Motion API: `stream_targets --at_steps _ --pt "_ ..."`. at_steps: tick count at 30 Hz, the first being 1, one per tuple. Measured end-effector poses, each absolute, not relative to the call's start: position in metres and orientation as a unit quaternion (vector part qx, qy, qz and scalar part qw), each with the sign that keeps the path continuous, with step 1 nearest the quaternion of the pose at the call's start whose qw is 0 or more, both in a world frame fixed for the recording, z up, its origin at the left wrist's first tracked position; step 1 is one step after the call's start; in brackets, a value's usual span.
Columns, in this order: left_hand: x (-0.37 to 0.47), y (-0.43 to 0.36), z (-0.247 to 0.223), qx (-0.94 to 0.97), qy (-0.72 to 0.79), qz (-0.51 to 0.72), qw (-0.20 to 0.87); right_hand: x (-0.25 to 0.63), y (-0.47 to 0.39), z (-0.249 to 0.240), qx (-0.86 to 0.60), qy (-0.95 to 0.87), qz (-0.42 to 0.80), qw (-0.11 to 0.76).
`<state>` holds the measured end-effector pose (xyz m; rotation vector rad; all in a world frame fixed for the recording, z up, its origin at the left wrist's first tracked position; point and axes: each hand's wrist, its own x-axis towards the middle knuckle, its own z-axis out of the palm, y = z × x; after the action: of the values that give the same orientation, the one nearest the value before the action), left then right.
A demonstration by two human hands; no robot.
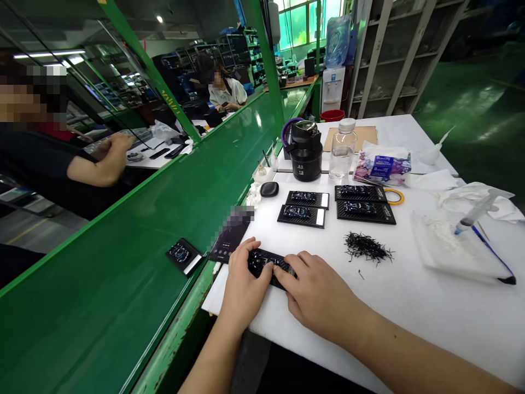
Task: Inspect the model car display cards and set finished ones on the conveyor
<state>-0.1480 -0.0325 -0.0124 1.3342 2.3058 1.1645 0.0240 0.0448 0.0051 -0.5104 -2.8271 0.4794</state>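
- The right arm [394, 338] lies nearest, reaching in from the near right over the white table [430, 306].
- The right hand [318, 290] is bent over the right end of a black plate [259, 260], one fingertip on its glossy top.
- The left hand [245, 284] is curled round the plate's left end, fingers at the far edge and thumb on top, near the right hand's fingertip.
- Both grips are narrowed onto the plate; how firmly they press cannot be told.
- The plate is at the table's near left, just beside a phone [232, 238]; whether it is lifted is unclear.
- Left of the phone, another plate [176, 253] lies on the green belt [123, 295].
- Right of the hands is a heap of black bits [366, 246]; beyond it are two plates [366, 212] beside yellow tape [402, 196], with two more [301, 216], white-striped, to their left.
- Far right, a syringe [478, 212] leans over a white pad [447, 251].
- Farther off stand a black jug [307, 158] and a clear bottle [342, 153].
- Across the belt, two people sit at far left.
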Motion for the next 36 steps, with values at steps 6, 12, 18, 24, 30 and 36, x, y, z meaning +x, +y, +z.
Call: stream_targets --at_steps 6,12,18,24,30,36 --pt "-0.148 -0.028 -0.006 0.419 0.8 0.402 0.151 0.024 0.044 0.004 -0.178 -0.964 0.165 0.112" --pt "-0.155 -0.028 -0.001 0.452 0.785 0.383 0.181 0.024 0.045 0.004 -0.177 -0.964 0.162 0.112" --pt "-0.151 -0.032 -0.01 0.475 0.783 0.38 0.131 0.025 0.043 0.001 -0.178 -0.963 0.163 0.122" --pt "-0.151 -0.031 -0.013 0.458 0.785 0.396 0.13 0.025 0.043 0.002 -0.183 -0.961 0.164 0.123" --pt "-0.15 -0.03 -0.015 0.48 0.783 0.382 0.105 0.025 0.044 0.0 -0.184 -0.96 0.166 0.129" --pt "-0.145 -0.033 -0.018 0.528 0.78 0.332 0.053 0.026 0.044 -0.001 -0.187 -0.958 0.173 0.134"
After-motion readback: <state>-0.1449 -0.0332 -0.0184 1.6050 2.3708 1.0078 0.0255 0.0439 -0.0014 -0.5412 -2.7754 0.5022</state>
